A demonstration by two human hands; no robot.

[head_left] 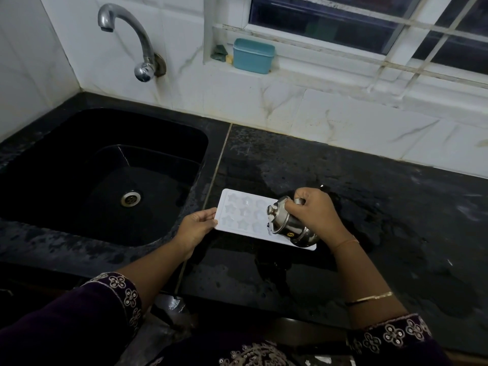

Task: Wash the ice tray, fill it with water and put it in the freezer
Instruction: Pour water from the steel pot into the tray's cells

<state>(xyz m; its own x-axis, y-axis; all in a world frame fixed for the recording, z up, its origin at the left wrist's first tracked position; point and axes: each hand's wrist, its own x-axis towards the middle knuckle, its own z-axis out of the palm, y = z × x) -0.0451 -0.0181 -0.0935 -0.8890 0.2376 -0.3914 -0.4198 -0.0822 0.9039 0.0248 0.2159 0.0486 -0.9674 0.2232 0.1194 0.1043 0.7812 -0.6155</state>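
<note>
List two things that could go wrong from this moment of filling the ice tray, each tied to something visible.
1. The right hand tips the steel pot steeply over the ice tray; its shallow star moulds could overflow onto the already wet counter.
2. The left hand pinches only the tray's left edge; lifted that way when full, it might sag and spill.

I see a black sink (163, 133) sunk into the left of the dark, wet-patched table (369, 180), with a steel drain (130, 198) at its bottom and a curved chrome tap (126, 25) on the tiled wall above. A teal box (253, 56) sits on the ledge under the barred window (343, 19), with a green scrap (219, 52) just beside it.
</note>
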